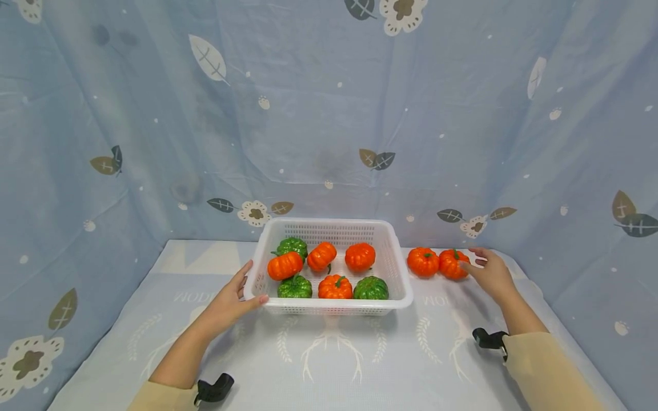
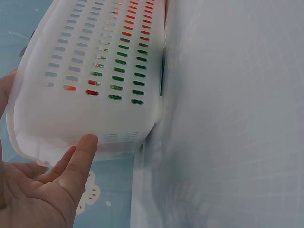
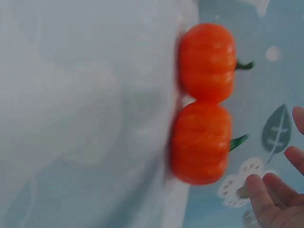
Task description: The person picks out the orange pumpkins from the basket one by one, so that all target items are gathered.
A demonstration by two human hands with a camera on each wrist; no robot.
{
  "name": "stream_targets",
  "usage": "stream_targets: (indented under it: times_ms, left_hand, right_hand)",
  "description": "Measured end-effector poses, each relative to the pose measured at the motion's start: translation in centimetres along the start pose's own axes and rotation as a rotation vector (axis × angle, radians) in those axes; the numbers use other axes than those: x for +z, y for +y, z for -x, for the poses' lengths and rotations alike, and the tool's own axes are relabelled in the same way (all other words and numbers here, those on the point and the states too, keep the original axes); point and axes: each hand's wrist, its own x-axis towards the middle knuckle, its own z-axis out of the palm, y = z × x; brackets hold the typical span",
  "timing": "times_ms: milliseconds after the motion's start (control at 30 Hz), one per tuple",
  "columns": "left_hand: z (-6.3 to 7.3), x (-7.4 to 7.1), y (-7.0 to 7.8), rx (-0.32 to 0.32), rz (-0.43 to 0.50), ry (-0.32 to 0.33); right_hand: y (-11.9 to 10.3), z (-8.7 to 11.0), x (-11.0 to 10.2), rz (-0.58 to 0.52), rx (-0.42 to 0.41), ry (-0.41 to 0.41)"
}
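**Right of the white basket (image 1: 329,303), an outer pumpkin (image 1: 450,266) beside the right hand (image 1: 494,278)**

On the pale table (image 1: 396,365), near the blue patterned curtain (image 1: 319,114), the white basket holds four orange pumpkins (image 1: 360,257) and three green pumpkins (image 1: 372,288). An inner pumpkin (image 1: 423,262), loose and orange, stands between the basket and the outer pumpkin, touching the latter and blocking that side.

The outer pumpkin, also orange, lies on the table just left of the right hand, its green stem uppermost. That hand's fingers are parted and grasp nothing; the right wrist view shows space between the visible fingertips and the pumpkin. The left hand (image 1: 229,304) grips the basket's near left corner, thumb at the rim, fingers against the end wall.

At the back left, an orange pumpkin partly covers a green one. Through the slots, the left wrist view gives only patches of colour. The right wrist view is blurred, and its edge cuts off much of the hand; whether the thumb touches the outer pumpkin is hard to tell.
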Motion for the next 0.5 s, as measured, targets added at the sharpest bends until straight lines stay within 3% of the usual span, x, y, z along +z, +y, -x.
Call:
stream_targets:
  times_ms: [300,500]
  left_hand:
    - [0.0,0.1,0.2,-0.006,-0.014,0.005]
    - [0.1,-0.1,0.3,-0.006,-0.003,-0.006]
  right_hand:
    - [-5.7,2.6,-0.2,-0.023,-0.16,-0.032]
    - [-8.3,3.2,1.6,-0.029,-0.252,-0.049]
